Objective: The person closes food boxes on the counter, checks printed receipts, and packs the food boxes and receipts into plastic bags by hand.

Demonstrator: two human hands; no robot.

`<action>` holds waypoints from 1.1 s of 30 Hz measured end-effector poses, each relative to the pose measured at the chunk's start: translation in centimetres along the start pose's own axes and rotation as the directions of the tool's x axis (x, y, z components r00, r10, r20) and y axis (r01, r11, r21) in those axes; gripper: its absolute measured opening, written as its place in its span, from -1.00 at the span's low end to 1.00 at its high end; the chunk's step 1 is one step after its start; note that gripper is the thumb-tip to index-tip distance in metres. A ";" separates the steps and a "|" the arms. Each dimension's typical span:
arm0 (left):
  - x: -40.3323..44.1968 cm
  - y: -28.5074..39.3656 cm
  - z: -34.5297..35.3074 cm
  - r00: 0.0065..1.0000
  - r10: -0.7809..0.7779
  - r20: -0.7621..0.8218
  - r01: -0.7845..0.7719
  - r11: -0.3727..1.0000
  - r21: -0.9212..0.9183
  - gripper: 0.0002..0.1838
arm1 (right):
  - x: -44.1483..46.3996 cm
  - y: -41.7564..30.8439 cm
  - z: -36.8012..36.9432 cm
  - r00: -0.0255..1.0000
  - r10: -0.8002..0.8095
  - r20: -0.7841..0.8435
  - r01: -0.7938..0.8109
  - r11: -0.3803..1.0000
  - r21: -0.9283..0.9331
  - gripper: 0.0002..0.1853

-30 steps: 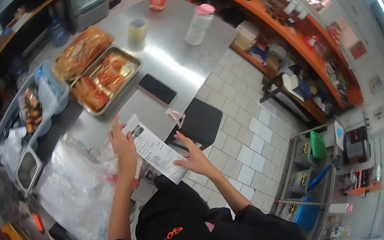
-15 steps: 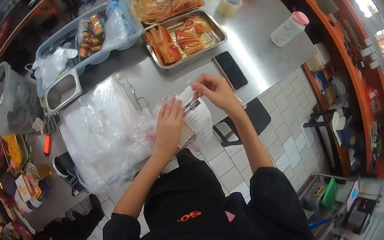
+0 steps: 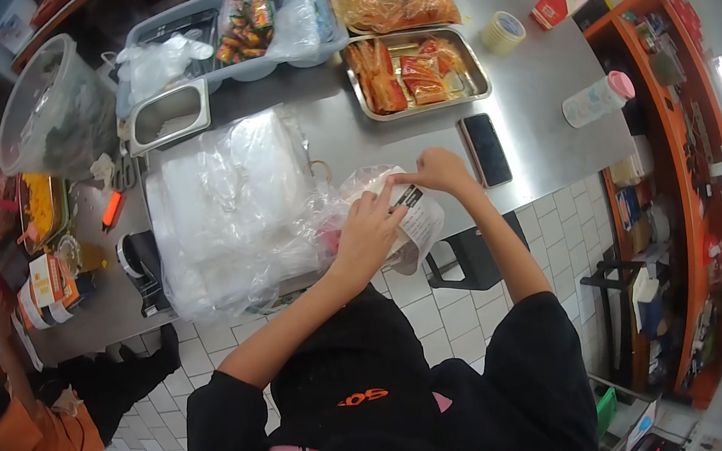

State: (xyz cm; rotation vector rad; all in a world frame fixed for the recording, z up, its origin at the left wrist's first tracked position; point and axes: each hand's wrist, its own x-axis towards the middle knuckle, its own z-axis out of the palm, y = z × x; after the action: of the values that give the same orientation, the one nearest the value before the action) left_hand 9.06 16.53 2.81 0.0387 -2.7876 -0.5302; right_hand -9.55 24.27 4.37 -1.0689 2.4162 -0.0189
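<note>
A clear plastic bag (image 3: 328, 215) with a printed white slip (image 3: 419, 228) lies over the table's near edge, in front of my body. My left hand (image 3: 370, 232) grips the bag, its fingers bent across the slip's left side. At the slip's top edge, my right hand (image 3: 442, 172) has thumb and fingertips closed, close against the left fingertips. The pinched edge is partly hidden by the fingers. Whether the slip is inside the bag or stuck on it, I cannot tell. Left of my hands spreads a stack of clear plastic bags (image 3: 226, 209).
A phone (image 3: 486, 150) rests right of my hands. Farther back are a metal tray (image 3: 425, 108) of wrapped orange-red food, a tape roll (image 3: 501, 32) and a pink-lidded bottle (image 3: 594, 101). A blue bin (image 3: 247, 70) stands back left. A person in orange (image 3: 42, 446) is at left.
The camera view has shifted, moving the table rightward in the picture. My right hand has come closer to the left fingertips, and the white flap raised between them earlier now lies lower.
</note>
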 end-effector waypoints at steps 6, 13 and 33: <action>-0.3 0.3 0.5 0.993 -0.083 -0.083 0.080 0.996 -0.038 -0.63 | -0.5 6.2 7.6 0.959 0.148 0.243 -0.246 0.861 0.444 -0.26; -5.9 2.2 -6.9 0.981 0.031 -0.191 -0.057 0.990 -0.128 -0.81 | -7.9 -2.5 1.1 0.765 0.153 -0.625 0.238 0.835 0.496 -0.73; -34.6 -16.5 -12.1 0.302 -0.915 0.269 -0.155 -0.325 -0.933 -0.66 | -14.7 -40.9 18.6 0.565 -0.669 -0.484 0.797 0.290 0.530 -0.71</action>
State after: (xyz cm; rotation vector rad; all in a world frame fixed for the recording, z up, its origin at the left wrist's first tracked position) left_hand 45.15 -0.32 -2.48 1.0362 -0.5775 -2.0614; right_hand 35.37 9.62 2.83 -1.6861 1.4725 -1.3187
